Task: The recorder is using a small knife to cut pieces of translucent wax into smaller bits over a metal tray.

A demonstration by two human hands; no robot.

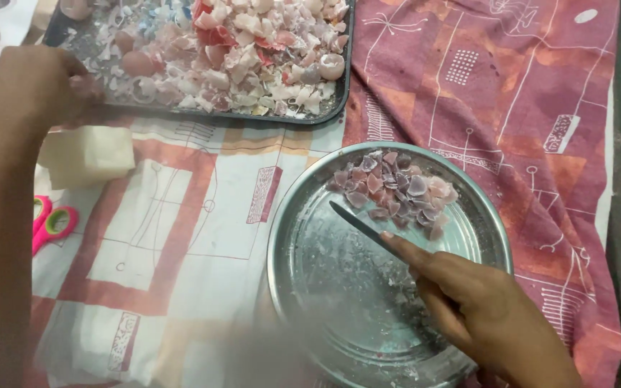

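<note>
Right hand [479, 312], lower right, pinching a slim knife [359, 224] over a round steel plate [310, 287] of pinkish flakes [397, 190]; left hand [26, 90], upper left, grip unclear, at a dark tray [343, 79].

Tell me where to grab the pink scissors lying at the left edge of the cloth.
Take the pink scissors by the finger loops, the only part in view; the blades are hidden behind the left forearm. Come from the right, over the open cloth, probably once the left hand at the tray is clear.
</note>
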